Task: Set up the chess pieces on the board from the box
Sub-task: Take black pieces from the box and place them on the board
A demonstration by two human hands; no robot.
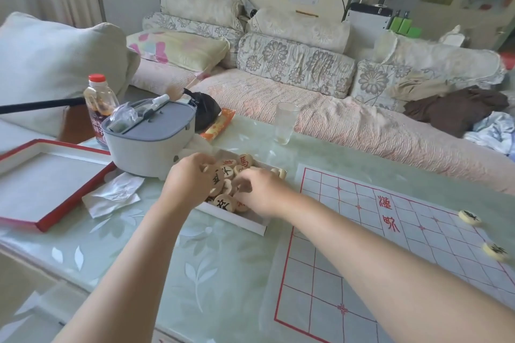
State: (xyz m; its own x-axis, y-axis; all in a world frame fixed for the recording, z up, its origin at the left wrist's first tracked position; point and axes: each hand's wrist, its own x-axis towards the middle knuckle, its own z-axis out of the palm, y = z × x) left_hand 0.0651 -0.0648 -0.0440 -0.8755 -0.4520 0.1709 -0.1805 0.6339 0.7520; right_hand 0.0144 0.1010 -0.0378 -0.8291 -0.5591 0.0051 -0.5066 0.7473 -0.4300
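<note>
Pieces are being gathered from the box (242,223), at nine o'clock of the board (362,245). The left hand (192,179) is clenched on a piece (216,177); the right hand's (260,192) grip cannot be told. Next, placement beside the two pieces (469,216) at the board's three o'clock edge is called for.

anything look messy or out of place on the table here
A crumpled tissue lies loose between the red-edged box lid and the box of pieces. Nothing looks spilled or broken. Both hands are in the box.
</note>
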